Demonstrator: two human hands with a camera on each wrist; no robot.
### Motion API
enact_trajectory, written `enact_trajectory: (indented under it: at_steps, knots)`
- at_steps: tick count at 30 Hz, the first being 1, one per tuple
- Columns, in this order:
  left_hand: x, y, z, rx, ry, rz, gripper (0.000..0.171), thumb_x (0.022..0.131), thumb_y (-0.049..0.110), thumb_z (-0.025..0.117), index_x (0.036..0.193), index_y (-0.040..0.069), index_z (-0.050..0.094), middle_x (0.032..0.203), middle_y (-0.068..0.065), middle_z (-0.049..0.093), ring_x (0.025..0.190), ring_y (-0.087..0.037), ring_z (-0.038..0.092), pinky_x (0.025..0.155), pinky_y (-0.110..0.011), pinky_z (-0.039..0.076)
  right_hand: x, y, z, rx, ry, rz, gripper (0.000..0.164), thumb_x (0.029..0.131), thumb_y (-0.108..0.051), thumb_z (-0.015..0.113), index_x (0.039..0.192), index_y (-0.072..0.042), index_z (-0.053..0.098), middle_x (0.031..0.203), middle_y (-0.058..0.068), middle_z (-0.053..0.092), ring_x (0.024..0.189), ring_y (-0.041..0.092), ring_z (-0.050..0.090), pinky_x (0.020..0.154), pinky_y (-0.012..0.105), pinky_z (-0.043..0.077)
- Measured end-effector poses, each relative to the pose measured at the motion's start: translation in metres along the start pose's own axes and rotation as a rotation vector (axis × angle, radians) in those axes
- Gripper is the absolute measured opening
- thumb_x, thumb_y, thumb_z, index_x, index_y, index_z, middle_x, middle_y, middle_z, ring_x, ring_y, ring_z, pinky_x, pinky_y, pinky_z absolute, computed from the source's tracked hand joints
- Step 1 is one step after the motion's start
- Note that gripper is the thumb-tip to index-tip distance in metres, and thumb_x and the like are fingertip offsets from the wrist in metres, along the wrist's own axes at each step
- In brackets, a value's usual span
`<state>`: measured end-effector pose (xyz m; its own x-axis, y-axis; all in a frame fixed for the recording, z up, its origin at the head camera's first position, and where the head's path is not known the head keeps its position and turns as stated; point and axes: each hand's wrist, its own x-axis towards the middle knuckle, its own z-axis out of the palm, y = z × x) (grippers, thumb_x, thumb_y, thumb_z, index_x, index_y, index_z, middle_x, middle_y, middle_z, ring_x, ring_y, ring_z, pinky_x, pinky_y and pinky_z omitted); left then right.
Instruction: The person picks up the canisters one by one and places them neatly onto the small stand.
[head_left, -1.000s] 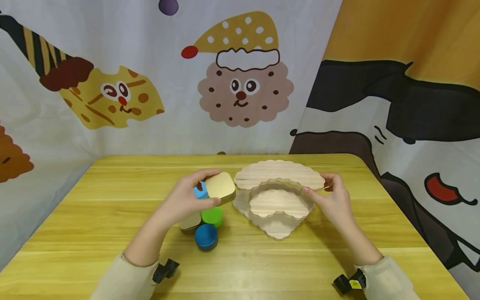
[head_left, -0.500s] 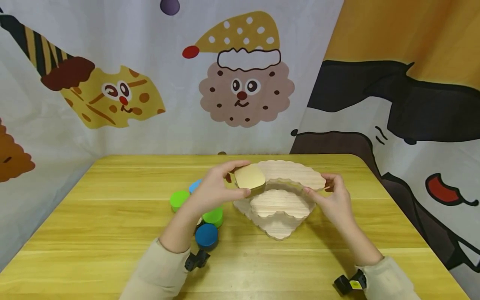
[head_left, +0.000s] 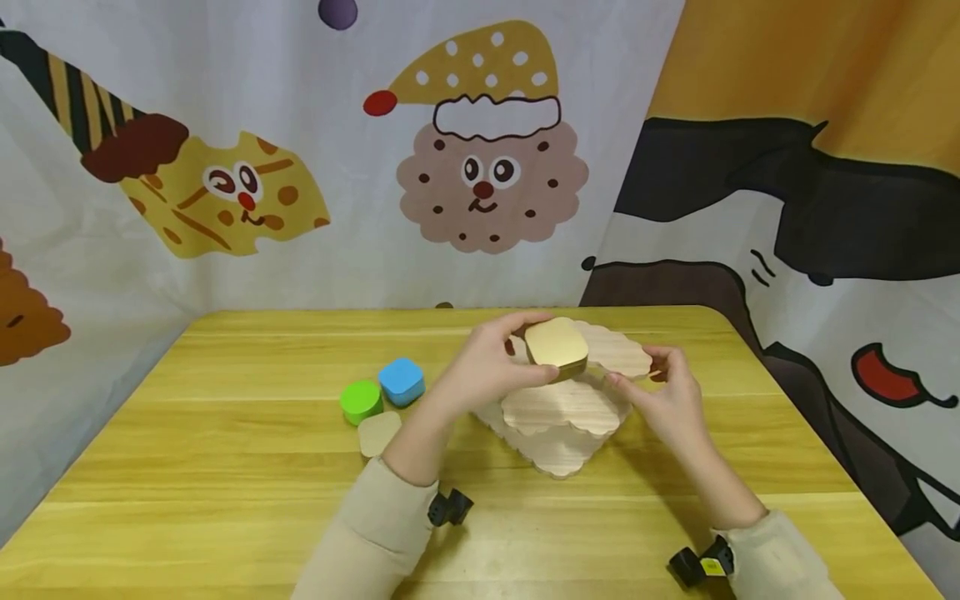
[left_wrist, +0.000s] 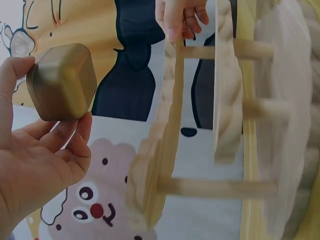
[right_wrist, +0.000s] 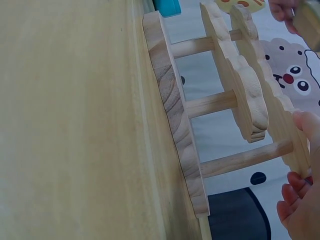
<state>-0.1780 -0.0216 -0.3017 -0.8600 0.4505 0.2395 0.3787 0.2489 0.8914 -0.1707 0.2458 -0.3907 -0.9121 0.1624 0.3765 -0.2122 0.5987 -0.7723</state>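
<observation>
Pinched between the thumb and curled fingers of the left hand point(head_left: 491, 362): a small gold, rounded-square metallic tin point(head_left: 557, 343). Pale and flat on top, matte yellow-gold, with darker sides and softly curved corners. In the left wrist view, duller and almost bronze, with a soft glint along one corner and a thin seam close to one face. Held above the upper shelf point(head_left: 611, 346) of a pale wooden stand with scalloped edges point(head_left: 558, 408), apart from the wood, with a clear gap between.

At the right end of that same shelf, the right hand point(head_left: 667, 387), pinching the wood between thumb and fingers. Built in three layers: a broad base on the table, a smaller middle shelf towards the near side, and the curved upper shelf on the far side. Joined by round wooden dowels point(left_wrist: 217, 187), light in colour, with striped grain plain to see on the flat faces.

To the left of the stand, grouped on the yellow wood-grain table point(head_left: 187, 467): a bright green round tin point(head_left: 362, 400), a sky-blue rounded-square tin point(head_left: 402, 381) just beside and farther back, and a beige rounded-square tin point(head_left: 379, 433) nearer, close by the left forearm. On the far side, a white cloth with printed cartoon faces point(head_left: 491, 192).
</observation>
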Motion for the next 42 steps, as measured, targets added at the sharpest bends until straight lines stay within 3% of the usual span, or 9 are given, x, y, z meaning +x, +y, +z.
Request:
enact_trajectory:
  at_steps: [8,13,22,33,42]
  knots:
    - [0.018,0.004,0.019,-0.044,0.019,0.093,0.058,0.077,0.019,0.081,0.130,0.016,0.058,0.107,0.010,0.060,0.094,-0.018,0.053,0.075,-0.030,0.045,0.001,0.001,-0.001,-0.006,0.002,-0.018,0.062,0.079,-0.025,0.081,0.122,0.004,0.047,0.100,0.013,0.049,0.091,0.019,0.041,0.080,0.038,0.034]
    - [0.028,0.005,0.030,-0.091,0.019,0.060,0.058,0.076,0.020,0.082,0.129,0.015,0.058,0.102,0.007,0.061,0.092,-0.018,0.054,0.069,-0.030,0.047,0.001,0.001,0.000,0.009,0.001,-0.017,0.062,0.079,-0.026,0.081,0.122,0.003,0.047,0.104,0.012,0.050,0.092,0.019,0.041,0.079,0.039,0.035]
    - [0.048,0.001,0.051,-0.095,0.010,0.016,0.058,0.076,0.022,0.082,0.128,0.014,0.058,0.100,0.007,0.060,0.092,-0.016,0.056,0.070,-0.026,0.049,0.001,0.001,-0.001,0.012,-0.006,-0.013,0.059,0.078,-0.024,0.081,0.119,0.002,0.046,0.103,0.012,0.049,0.092,0.020,0.041,0.079,0.039,0.035]
    - [0.066,-0.010,0.068,-0.128,0.012,0.015,0.059,0.079,0.021,0.080,0.132,0.011,0.056,0.097,0.005,0.058,0.087,-0.015,0.056,0.064,-0.025,0.050,0.001,-0.002,-0.003,-0.011,-0.019,-0.016,0.060,0.079,-0.025,0.080,0.120,0.002,0.045,0.104,0.012,0.050,0.093,0.019,0.043,0.080,0.038,0.034]
    - [0.074,-0.019,0.081,-0.138,0.004,0.002,0.061,0.079,0.022,0.080,0.133,0.010,0.054,0.093,0.006,0.059,0.083,-0.008,0.057,0.068,-0.023,0.050,0.002,-0.001,-0.003,-0.007,-0.011,-0.013,0.058,0.078,-0.023,0.081,0.117,0.002,0.045,0.101,0.013,0.049,0.092,0.021,0.043,0.081,0.039,0.035]
